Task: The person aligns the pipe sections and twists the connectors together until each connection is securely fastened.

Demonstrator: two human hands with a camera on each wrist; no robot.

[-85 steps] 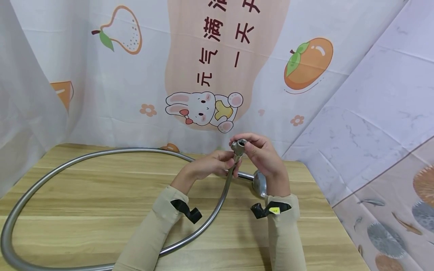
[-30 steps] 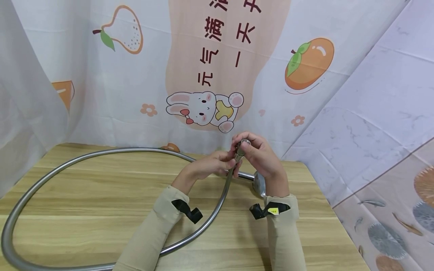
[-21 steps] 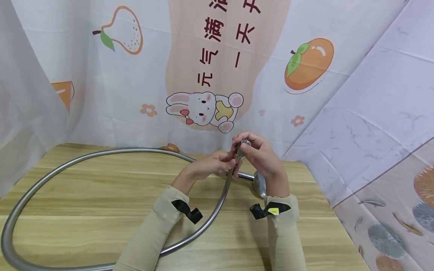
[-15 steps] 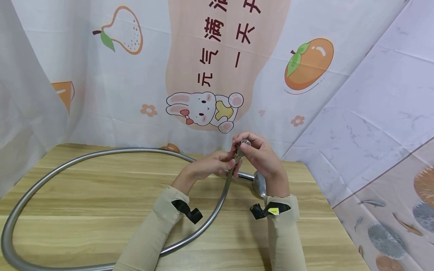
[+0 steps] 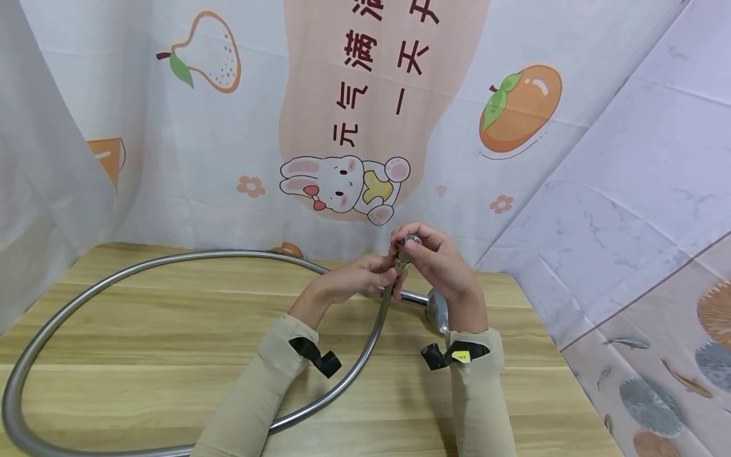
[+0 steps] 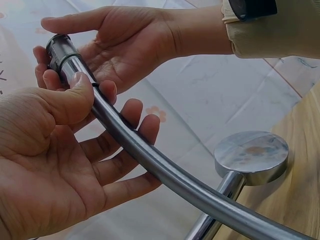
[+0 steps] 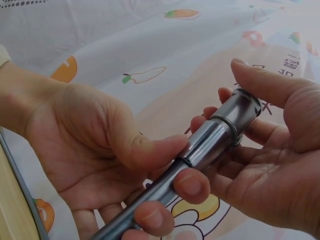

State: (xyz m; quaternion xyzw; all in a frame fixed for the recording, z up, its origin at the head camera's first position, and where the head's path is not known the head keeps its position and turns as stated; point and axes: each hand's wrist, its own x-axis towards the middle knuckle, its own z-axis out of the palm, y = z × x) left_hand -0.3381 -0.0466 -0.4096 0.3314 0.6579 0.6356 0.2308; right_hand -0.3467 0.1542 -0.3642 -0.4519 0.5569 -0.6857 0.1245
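A long grey metal shower hose (image 5: 374, 333) rises to my hands above the table. My left hand (image 5: 345, 280) pinches the hose's end collar (image 7: 204, 142) between thumb and fingers, while its other fingers lie loosely along the hose. At the top sits a short chrome fitting (image 7: 235, 116), lined up with the hose. My right hand (image 5: 448, 270) holds this fitting with its fingers curled behind it; in the left wrist view the thumb stretches out over its top. Beyond the hands, a round chrome shower head (image 6: 252, 156) rests on the table, partly hidden in the head view by my right wrist.
The hose makes a wide loop over the left half of the wooden table (image 5: 171, 343). A printed curtain (image 5: 217, 146) hangs behind the table's back edge, and a marble-patterned sheet (image 5: 605, 165) falls at the right.
Since the oldest frame the fitting has turned in my right hand: its open hole faced up towards the head camera, and now a ridged end shows. During the last second the hands look still.
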